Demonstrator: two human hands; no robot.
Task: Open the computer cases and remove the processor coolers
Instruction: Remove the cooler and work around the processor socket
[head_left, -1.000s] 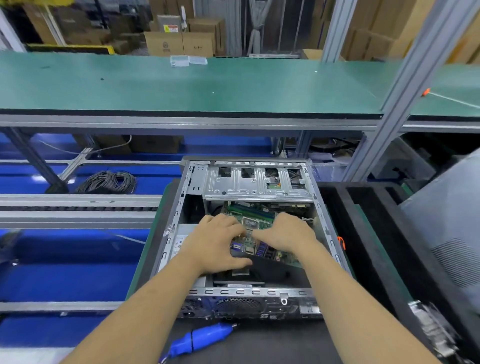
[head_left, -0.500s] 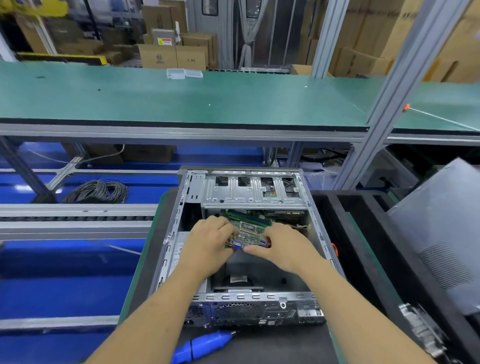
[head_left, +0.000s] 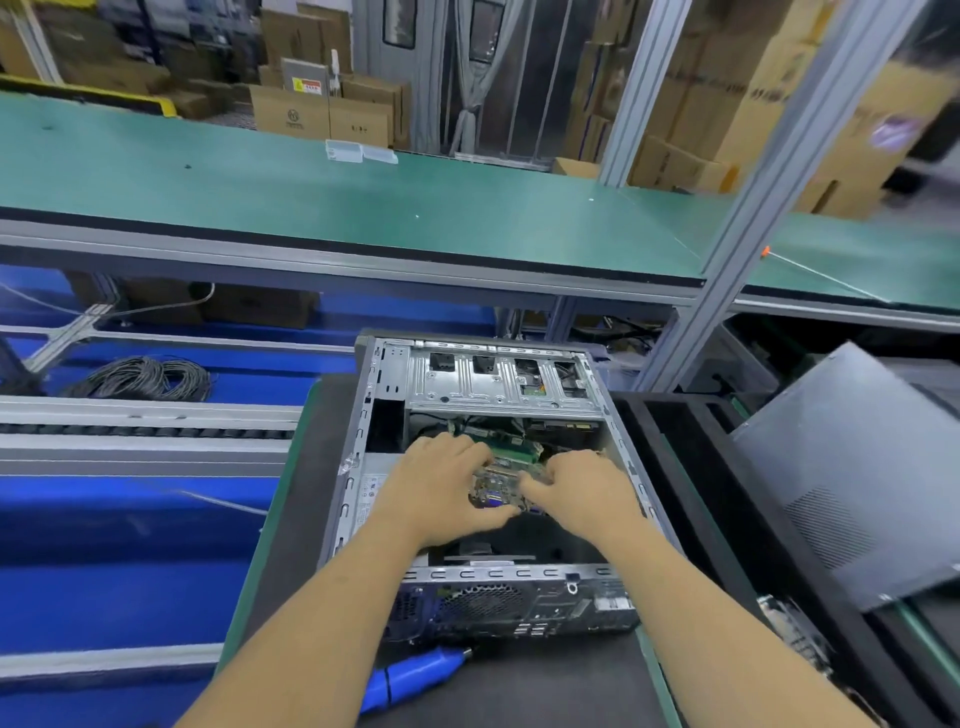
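Note:
An open grey computer case (head_left: 363, 441) lies on its side on a dark mat, its side panel off. Inside it, both my hands hold a green motherboard (head_left: 501, 486) with blue ports. My left hand (head_left: 436, 488) grips the board's left edge, thumb under its near edge. My right hand (head_left: 582, 493) grips the right edge with curled fingers. The board's near side is raised off the black case floor (head_left: 545, 540). A metal drive cage (head_left: 493, 382) spans the far end of the case. No cooler is visible.
A blue electric screwdriver (head_left: 415, 675) lies on the mat in front of the case. The removed grey side panel (head_left: 872, 467) leans over black foam trays (head_left: 691, 467) on the right. A green workbench (head_left: 311, 197) runs behind, a cable coil (head_left: 145, 376) at left.
Both hands have drawn the motherboard back toward the far end of the case and lifted its near edge, baring more black case floor. The camera has tilted up slightly.

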